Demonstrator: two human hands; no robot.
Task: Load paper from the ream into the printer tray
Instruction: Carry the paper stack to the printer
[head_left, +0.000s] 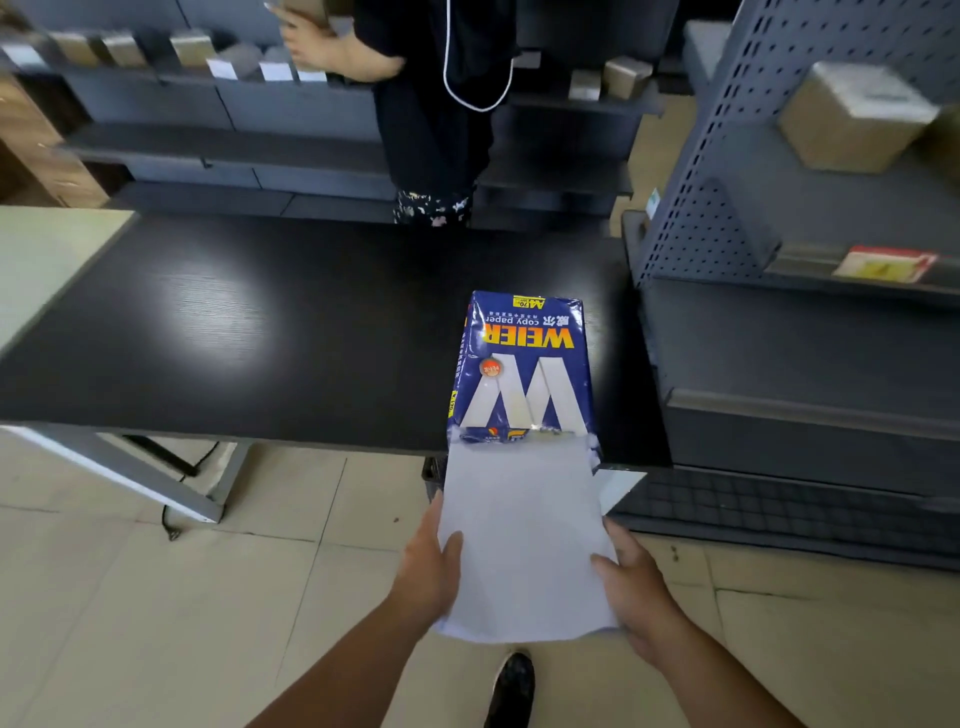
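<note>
Blue torn-open wrapper ream (519, 374) lies at the near edge of the black wood-grain table (260, 332). A white sheaf of sheets (524, 545) is half drawn out of it, overhanging the floor. Draw straight back, level, keeping edges squared. Left hand (431, 566) and right hand (634, 587) clamp its long sides, thumbs on top, forearms converging. Printer tray not identifiable.

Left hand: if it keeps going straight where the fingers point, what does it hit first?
Probably the front edge of the black wooden table, left of the blue paper ream. The left hand grips the white sheets; depth is unclear.
</note>
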